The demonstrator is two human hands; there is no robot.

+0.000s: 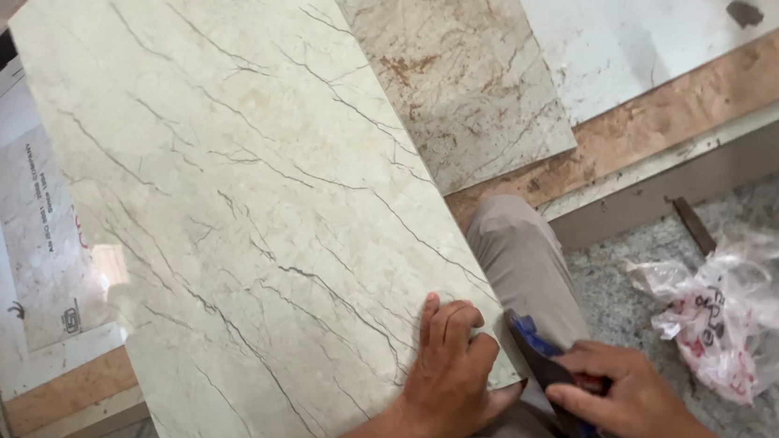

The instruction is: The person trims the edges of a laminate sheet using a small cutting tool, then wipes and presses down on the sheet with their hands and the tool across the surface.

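Left hand: the left hand point(451, 370) lies palm down on the near corner of the marble tile point(230, 214), fingers pressed together and curled over its edge; the forearm is cut off by the lower frame edge.
Right hand: the right hand point(628, 395) pinches a dark tool with a blue part point(542, 359) between thumb and fingers, just beside the tile's right edge.
Tool: its lower end is hidden under the hand and its kind is hard to make out.
Tile: large, cream with dark veins, lying diagonally across the view; its far end runs out of frame at the top and its near end at the bottom.
Knee: a knee in grey-brown trousers point(523, 249) shows between the tile and the floor, partly covered by both hands.
Second slab: a browner, stained slab point(459, 65) lies beyond, its top cut off.
Bag: a crumpled clear plastic bag point(729, 305) on the grey floor at right; its contents are unclear.
Wooden strip: a wooden strip point(701, 96) crosses the upper right.
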